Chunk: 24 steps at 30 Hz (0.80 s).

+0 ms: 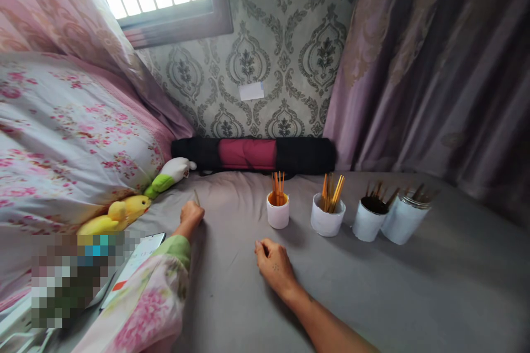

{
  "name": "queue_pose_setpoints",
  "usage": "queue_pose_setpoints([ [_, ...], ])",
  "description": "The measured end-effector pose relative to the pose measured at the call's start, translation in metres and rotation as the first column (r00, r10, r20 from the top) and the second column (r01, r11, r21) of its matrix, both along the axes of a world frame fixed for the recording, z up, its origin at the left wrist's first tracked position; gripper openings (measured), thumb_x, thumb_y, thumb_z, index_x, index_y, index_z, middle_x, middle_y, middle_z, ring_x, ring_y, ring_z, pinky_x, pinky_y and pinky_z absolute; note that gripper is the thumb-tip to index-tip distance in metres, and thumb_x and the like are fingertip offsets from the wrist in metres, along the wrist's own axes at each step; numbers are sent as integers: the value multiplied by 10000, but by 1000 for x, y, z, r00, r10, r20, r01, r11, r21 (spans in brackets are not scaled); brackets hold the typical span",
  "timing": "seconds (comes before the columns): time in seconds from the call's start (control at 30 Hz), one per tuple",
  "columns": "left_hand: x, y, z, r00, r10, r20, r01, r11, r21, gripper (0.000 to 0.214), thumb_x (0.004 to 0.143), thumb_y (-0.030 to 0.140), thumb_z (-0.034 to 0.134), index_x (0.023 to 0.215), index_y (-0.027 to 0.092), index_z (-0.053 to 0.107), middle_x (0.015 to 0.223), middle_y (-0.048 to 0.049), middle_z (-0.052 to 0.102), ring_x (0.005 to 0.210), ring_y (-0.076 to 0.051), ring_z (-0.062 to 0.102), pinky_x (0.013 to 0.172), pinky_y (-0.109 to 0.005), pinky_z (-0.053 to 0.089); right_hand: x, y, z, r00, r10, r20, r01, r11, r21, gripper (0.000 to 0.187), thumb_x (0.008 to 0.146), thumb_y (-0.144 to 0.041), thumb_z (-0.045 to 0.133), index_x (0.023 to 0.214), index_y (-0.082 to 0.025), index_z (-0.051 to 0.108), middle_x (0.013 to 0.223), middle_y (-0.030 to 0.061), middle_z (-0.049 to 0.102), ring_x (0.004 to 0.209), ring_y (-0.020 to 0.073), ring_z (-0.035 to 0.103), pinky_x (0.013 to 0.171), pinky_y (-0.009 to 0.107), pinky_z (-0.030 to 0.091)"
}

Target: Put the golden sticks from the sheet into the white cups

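Note:
My left hand, on the grey sheet at the left, is closed round a thin stick whose pale upper end pokes up above the fingers. My right hand rests in front of the cups, fingers curled in and thumb against the forefinger; no object shows in it. Nearest to it stands a small white cup with orange sticks. To its right is a wider white cup of orange and brown sticks. Farther right, a white can and a taller tilted-looking one hold darker sticks.
A phone lies beside my left forearm, near a blurred-out patch. Yellow and green-white plush toys lie against a floral pillow. A black and red roll lies along the wall. Curtains hang at the right.

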State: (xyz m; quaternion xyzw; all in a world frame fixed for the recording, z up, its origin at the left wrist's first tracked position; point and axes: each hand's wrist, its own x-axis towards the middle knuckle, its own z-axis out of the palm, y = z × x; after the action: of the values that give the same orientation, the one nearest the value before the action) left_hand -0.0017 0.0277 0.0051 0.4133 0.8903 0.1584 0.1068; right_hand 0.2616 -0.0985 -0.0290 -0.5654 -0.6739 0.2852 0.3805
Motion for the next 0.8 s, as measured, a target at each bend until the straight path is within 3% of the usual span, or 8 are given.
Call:
queue_pose_setpoints([
  [0.1,0,-1,1,999,40,-5,-40,999,-30,236,748,251,518,927,103,559,971,-128,577,899,-218,550,715,-340,437,0,0,-1,1000,-3,-1,3,1000,8,334,818,-354,360,629,-171,565,556,13,564,506,94,468,488,193,277],
  [0.27,-1,-1,3,998,55,-7,-55,998,-17,156,660,138,513,787,88,590,893,-208,601,891,-308,561,635,-320,431,0,0,0,1000,-7,2,7,1000,11,333,817,-348,360,616,-171,558,548,9,558,490,91,457,475,194,265],
  [0.57,-5,-3,9,997,78,13,-78,997,-2,139,624,181,517,735,125,579,871,-175,610,879,-298,563,627,-307,438,0,0,0,1000,-10,-10,10,1000,17,322,814,-341,369,619,-170,559,562,16,568,509,95,466,486,192,274],
  [0.7,-4,-4,14,996,83,38,-84,996,15,140,675,223,528,765,130,582,874,-153,602,900,-287,553,649,-313,443,1,-1,0,1000,-3,-13,4,1000,17,326,817,-345,367,625,-169,561,566,17,571,503,93,459,483,192,271],
  [0.8,-3,-6,17,998,34,55,-38,997,60,223,750,283,510,901,128,565,915,-104,580,879,-222,551,691,-335,447,1,-1,1,1000,-2,-17,3,1000,14,330,816,-350,368,621,-169,564,561,18,569,504,95,457,487,195,272],
])
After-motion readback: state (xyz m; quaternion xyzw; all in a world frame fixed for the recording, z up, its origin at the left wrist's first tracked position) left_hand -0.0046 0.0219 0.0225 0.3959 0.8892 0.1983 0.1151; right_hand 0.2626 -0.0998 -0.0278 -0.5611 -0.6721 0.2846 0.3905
